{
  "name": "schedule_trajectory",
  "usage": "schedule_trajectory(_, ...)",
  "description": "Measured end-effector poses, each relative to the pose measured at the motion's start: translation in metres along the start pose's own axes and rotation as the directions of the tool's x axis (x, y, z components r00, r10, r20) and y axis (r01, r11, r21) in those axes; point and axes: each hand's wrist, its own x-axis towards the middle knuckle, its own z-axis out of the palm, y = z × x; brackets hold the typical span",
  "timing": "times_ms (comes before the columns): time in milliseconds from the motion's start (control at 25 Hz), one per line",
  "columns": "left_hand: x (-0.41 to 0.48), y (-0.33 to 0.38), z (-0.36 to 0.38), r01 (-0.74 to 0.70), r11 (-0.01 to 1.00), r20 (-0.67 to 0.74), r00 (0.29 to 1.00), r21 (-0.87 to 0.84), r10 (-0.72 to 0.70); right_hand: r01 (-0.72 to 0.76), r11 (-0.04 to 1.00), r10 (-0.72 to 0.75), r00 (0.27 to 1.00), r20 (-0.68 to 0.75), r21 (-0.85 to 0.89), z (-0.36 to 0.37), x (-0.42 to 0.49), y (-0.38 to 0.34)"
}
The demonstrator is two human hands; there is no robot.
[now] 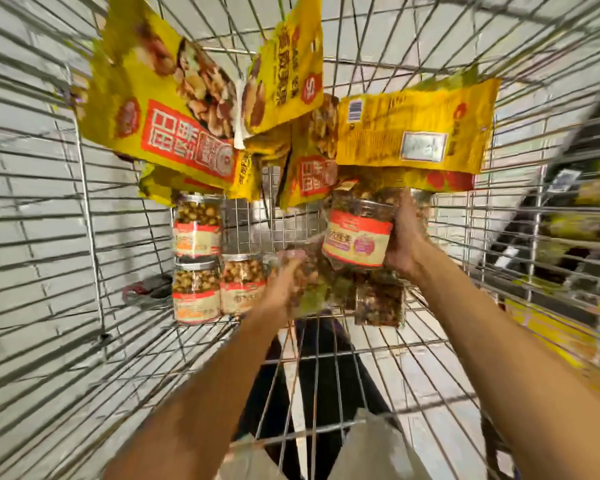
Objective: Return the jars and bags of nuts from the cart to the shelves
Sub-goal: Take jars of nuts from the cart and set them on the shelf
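Note:
I look down into a wire shopping cart (84,209). My right hand (407,237) is shut on a clear jar of nuts (359,233) with a red and cream label, lifted above the cart floor. My left hand (284,285) grips another jar of nuts (309,282), which is blurred by motion. Three more labelled jars (196,230) stand stacked at the left of the cart floor, and one more jar (378,303) lies under my right hand. Several yellow bags of nuts (160,109) lean against the far end of the cart, one with its back side (413,126) showing.
The cart's wire walls close in on both sides. Store shelves with yellow goods (568,209) run along the right, outside the cart. A grey tiled floor (32,220) shows through the wires on the left.

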Motion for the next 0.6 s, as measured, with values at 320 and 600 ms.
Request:
schedule_trajectory(320, -0.160, 0.102, -0.056, -0.448, 0.894, 0.280, 0.857, -0.012, 0.433, 0.181, 0.952, -0.221, 0.965, 0.142, 0.248, 0.034, -0.138, 0.008)
schedule_trajectory(600, -0.304, 0.065, 0.001, -0.553, 0.833, 0.716, 0.573, -0.021, 0.398, 0.261, 0.598, -0.696, 0.639, 0.329, 0.758, -0.017, -0.312, 0.080)
